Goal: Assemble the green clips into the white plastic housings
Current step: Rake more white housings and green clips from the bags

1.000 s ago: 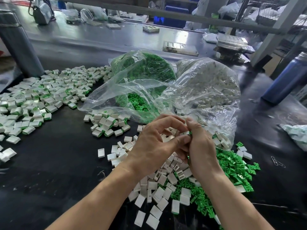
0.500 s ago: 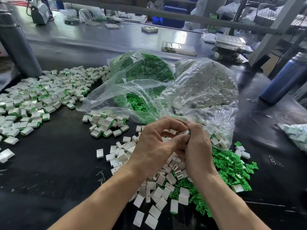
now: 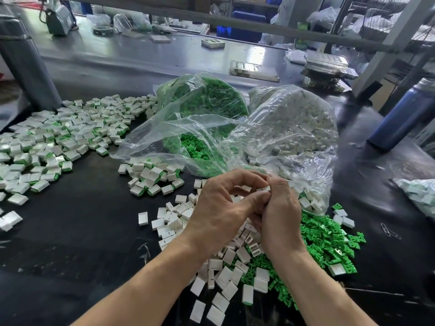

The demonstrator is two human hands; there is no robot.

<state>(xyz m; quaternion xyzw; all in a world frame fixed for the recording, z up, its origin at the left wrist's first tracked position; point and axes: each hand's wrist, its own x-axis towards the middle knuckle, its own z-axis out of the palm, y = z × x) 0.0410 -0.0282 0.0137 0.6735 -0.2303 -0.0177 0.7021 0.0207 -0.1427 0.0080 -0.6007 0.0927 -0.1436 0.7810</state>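
- I see both hands raised together above the middle of the black table (image 3: 70, 231), fingertips meeting.
- Left hand (image 3: 221, 208): fingers curled in an arch, thumb and fingertips pinching a small white housing (image 3: 264, 189) held between the two hands.
- Right hand (image 3: 280, 212): back toward me, fingers curled onto the same housing from the other side. I cannot tell whether a clip is already seated in it.
- Loose white housings (image 3: 226, 274) lie scattered directly under the wrists.
- Loose green clips (image 3: 327, 241) form a heap just right of that pile, touching it.
- Finished parts, white with a green edge, sit in a small cluster (image 3: 153, 176) near the left hand and in a wide spread (image 3: 58, 142) at the far left.
- Behind the hands, two open clear plastic bags lie side by side: the bag of green clips (image 3: 207, 109) on the left, the bag of white housings (image 3: 296, 128) on the right, its mouth spilling toward the right hand.
- Paper clips (image 3: 389, 230) lie at the right; a blue bottle (image 3: 400, 116) stands beyond them.
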